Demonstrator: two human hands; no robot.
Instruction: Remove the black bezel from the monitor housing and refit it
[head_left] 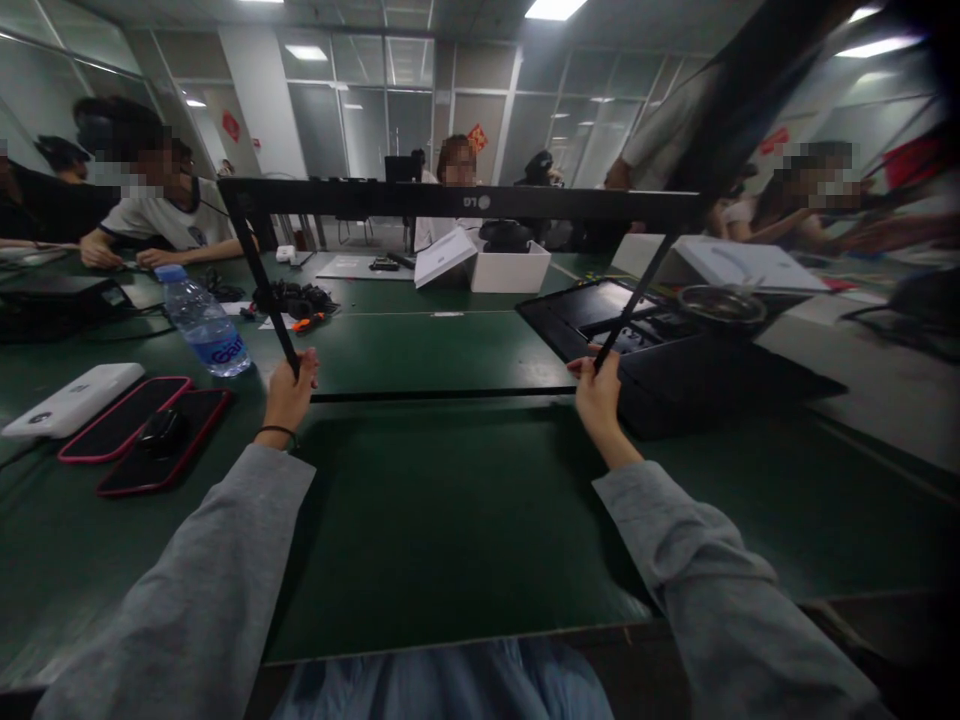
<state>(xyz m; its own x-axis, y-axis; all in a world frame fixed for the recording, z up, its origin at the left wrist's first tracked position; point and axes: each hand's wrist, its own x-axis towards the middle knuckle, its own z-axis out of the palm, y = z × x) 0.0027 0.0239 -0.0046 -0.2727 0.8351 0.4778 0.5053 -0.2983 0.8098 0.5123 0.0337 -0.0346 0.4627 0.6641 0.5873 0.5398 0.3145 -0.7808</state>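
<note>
A thin black rectangular frame (442,201) with an upside-down LG logo on its wider far bar is held up over the green table (450,520). My left hand (289,400) is closed around its left side near the lower corner. My right hand (600,400) grips the right side at about the same height. Through the middle of the frame the table surface shows. To the right of my right hand lies a large black panel (697,385), and another dark panel part (592,300) sits just behind it.
A water bottle (202,325) stands left of my left hand. Nearer the left edge are a white power bank (79,398) and red-edged phones (165,440). Farther back are tangled black cables (289,300), an open white box (510,270) and a metal bowl (721,305). Several people sit around.
</note>
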